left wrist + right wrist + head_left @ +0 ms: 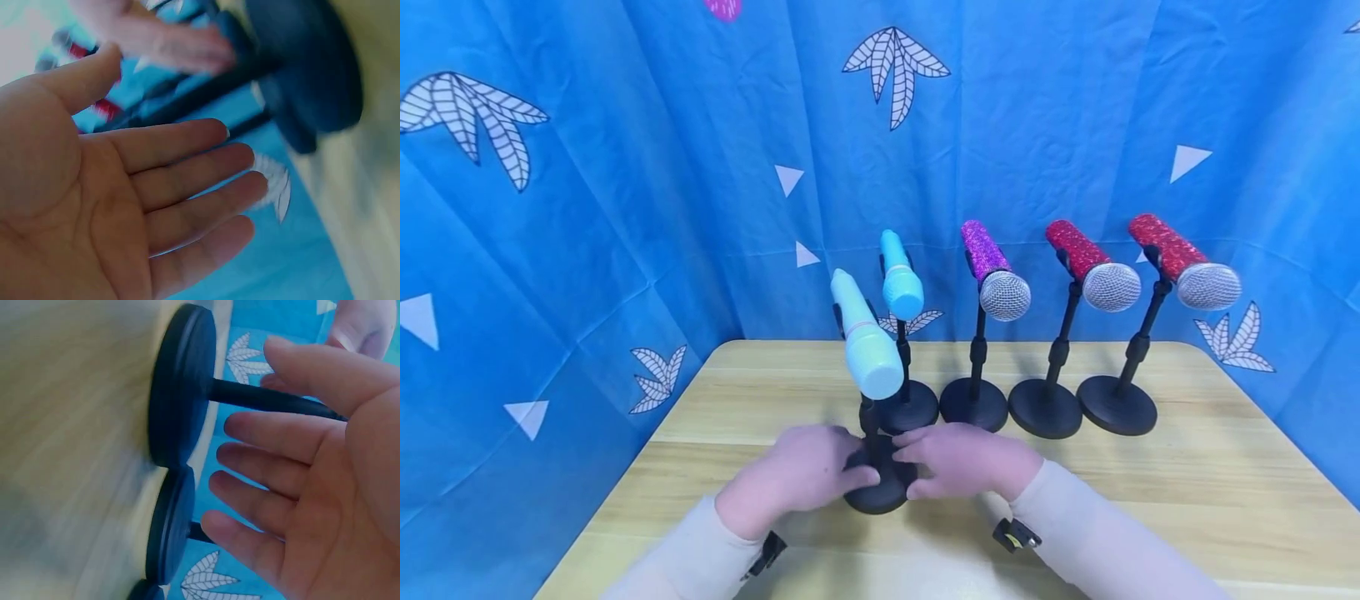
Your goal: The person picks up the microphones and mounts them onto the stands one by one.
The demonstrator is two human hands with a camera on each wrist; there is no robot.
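A pale turquoise microphone (pixel 867 342) is clipped on a black desk stand whose round base (pixel 880 487) stands nearest me. My left hand (pixel 808 471) is at the left of this stand; in the left wrist view its palm shows with the fingers extended and nothing held. On the stand's right, my right hand (pixel 970 460) reaches in over the base, and the right wrist view shows its fingers (pixel 269 469) extended beside the black pole (pixel 269 399). Whether either hand touches the stand cannot be told. Just behind stands a blue microphone (pixel 901 279) on another stand.
To the right, a purple glitter microphone (pixel 988 258) and two red glitter ones (pixel 1078 250) stand in a row on black stands. They share a wooden table (pixel 1210 500). A blue patterned curtain (pixel 1037 108) hangs behind and at the sides.
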